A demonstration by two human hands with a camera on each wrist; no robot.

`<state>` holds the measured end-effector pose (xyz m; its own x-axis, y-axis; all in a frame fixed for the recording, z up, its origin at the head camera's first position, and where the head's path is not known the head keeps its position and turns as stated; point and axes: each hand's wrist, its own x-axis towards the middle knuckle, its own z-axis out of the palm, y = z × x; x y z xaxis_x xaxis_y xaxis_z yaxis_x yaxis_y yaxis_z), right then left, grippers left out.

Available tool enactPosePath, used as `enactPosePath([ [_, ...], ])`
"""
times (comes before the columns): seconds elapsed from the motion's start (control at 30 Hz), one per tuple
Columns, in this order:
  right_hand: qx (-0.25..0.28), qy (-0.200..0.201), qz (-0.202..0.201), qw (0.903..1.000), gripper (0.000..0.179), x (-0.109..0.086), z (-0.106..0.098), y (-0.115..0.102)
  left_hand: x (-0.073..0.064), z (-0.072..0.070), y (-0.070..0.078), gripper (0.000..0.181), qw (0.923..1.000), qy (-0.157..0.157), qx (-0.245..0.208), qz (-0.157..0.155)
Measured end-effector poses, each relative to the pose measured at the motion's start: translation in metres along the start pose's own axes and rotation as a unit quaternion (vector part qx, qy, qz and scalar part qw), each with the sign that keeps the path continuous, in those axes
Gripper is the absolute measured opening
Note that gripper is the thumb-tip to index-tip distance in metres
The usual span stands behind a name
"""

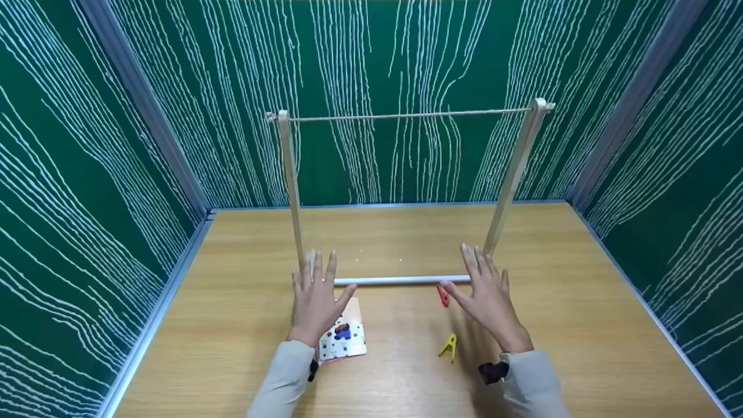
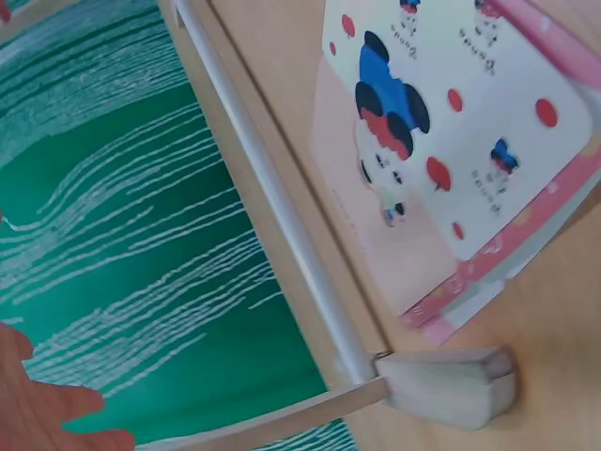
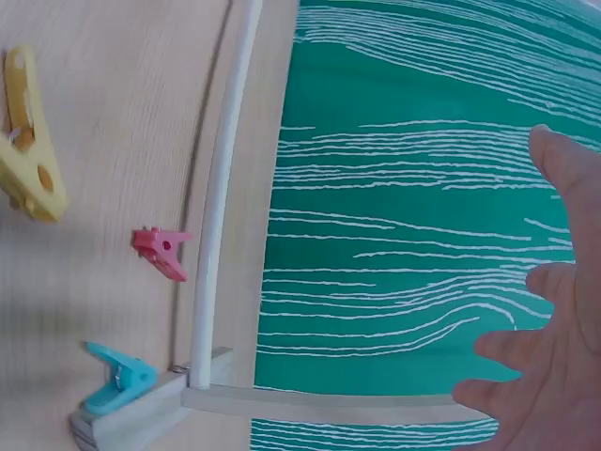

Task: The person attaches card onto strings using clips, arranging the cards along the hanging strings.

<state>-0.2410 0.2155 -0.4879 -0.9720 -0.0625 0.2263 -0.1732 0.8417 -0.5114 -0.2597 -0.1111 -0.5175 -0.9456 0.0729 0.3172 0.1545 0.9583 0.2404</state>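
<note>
Green, white-streaked backing [image 1: 377,162] walls in the wooden tabletop [image 1: 580,325], where from my remote post I see the left hand [image 1: 316,305] and right hand [image 1: 492,299] spread wide and holding nothing, near the wooden stand [image 1: 516,170], though whether they touch it I can't tell. Sweeping low and forward could, I judge, tip that stand, while brushing sideways might scatter the printed cards [image 1: 351,343] by the left hand, or the yellow clip [image 1: 451,341], red clip [image 1: 443,295] and blue clip [image 3: 124,378] near the right. I find no brand, and the cards' tiny lettering is too blurred to read
</note>
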Motion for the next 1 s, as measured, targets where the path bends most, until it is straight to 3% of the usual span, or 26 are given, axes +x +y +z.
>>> enactPosePath([
  [0.23, 0.079, 0.007, 0.004, 0.9968, 0.079, -0.008, 0.007, 0.011, -0.005, 0.012, -0.018, 0.077, 0.9952, -0.017, -0.093, -0.024],
  [0.43, 0.116, -0.019, 0.030, 0.9927, 0.075, -0.015, 0.018, 0.022, -0.011, 0.022, -0.031, 0.074, 0.9878, -0.029, -0.142, -0.058],
  [0.7, 0.161, 0.006, 0.095, 0.9824, 0.063, -0.022, 0.031, 0.041, -0.016, 0.034, -0.037, 0.072, 0.9794, -0.075, -0.161, -0.095],
  [1.0, 0.157, 0.047, 0.135, 0.9772, 0.049, -0.032, 0.046, 0.059, -0.022, 0.044, -0.043, 0.068, 0.9826, -0.070, -0.147, -0.088],
])
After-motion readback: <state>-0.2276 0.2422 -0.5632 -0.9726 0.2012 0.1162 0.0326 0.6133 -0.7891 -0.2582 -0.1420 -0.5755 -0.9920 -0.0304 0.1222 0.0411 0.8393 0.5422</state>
